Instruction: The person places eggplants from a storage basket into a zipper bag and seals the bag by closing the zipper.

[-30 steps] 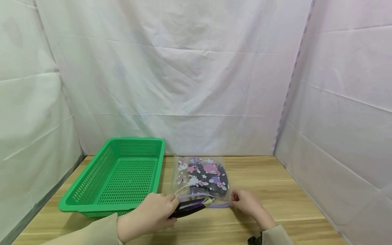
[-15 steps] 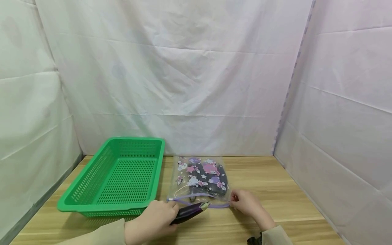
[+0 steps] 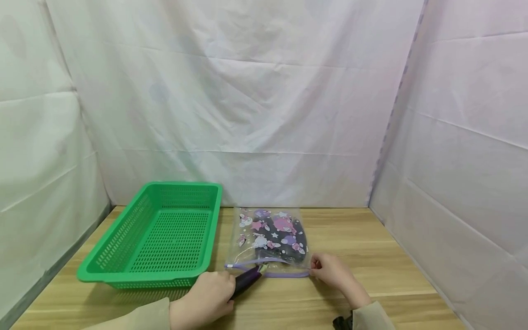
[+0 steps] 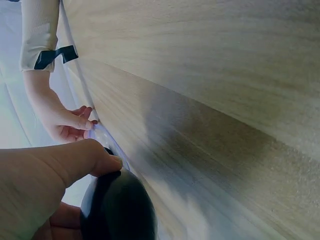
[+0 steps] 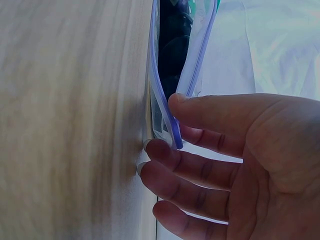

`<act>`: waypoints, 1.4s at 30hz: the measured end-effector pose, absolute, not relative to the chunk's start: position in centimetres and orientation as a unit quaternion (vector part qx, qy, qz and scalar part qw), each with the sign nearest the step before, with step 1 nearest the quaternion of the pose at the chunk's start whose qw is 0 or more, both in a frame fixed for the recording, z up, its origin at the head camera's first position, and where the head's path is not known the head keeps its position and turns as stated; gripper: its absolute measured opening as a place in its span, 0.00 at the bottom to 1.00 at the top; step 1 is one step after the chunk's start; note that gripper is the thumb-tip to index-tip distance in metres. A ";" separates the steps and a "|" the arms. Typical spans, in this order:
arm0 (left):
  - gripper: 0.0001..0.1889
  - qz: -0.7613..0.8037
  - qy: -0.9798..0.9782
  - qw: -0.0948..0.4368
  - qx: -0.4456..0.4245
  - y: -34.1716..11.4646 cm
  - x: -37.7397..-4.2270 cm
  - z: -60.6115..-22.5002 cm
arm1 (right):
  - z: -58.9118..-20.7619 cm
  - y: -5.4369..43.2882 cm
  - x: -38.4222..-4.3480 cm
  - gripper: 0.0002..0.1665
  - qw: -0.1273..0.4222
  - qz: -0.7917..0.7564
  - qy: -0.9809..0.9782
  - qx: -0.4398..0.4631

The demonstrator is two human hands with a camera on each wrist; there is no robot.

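Note:
My left hand [image 3: 210,295] grips a dark purple eggplant [image 3: 245,281] by its round end, thumb on top in the left wrist view. The eggplant's green stem end points at the mouth of a clear zip bag [image 3: 247,250] printed with pink, purple and white cartoon figures. Purple zip strips edge the mouth, which gapes, and dark eggplants show inside. At the mouth's right corner, my right hand [image 3: 332,273] pinches the zip strip [image 5: 172,122] between thumb and index finger; its other fingers are loosely bent near the tabletop. Whether the stem tip is inside the mouth is hard to tell.
A green perforated plastic basket [image 3: 173,243] stands to the left of the bag, its front right corner close to my left hand. The wooden table [image 3: 363,238] backs onto white cloth [image 3: 247,114], with cloth walls at both sides.
My left hand has drawn the eggplant slightly back and turned it, so its stem end now points more steeply into the bag's mouth. The right hand keeps its hold at the corner.

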State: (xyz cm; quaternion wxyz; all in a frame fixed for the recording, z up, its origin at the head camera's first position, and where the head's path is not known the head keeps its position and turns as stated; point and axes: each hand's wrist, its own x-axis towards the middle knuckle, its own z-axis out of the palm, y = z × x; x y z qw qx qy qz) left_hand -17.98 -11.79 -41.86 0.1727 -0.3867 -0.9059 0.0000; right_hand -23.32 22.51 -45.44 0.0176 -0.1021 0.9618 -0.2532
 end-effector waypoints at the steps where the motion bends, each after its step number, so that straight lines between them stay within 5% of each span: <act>1: 0.18 0.002 -0.906 0.175 -0.386 -11.8 -18.0 -41.9 | -45.4 22.5 -23.3 0.13 0.018 -0.253 0.962 -0.101; 17: 0.16 0.004 -0.917 0.194 -0.347 -11.7 -17.6 -42.5 | -45.2 22.6 -23.4 0.13 0.017 -0.252 0.964 -0.086; 28: 0.13 0.029 -0.915 0.266 -0.303 -9.7 -18.0 -43.1 | -45.0 22.4 -23.3 0.13 0.021 -0.253 0.963 -0.089; 42: 0.14 -0.016 -0.925 0.238 -0.296 -7.6 -19.6 -43.2 | -45.1 22.5 -23.3 0.13 0.022 -0.253 0.963 -0.092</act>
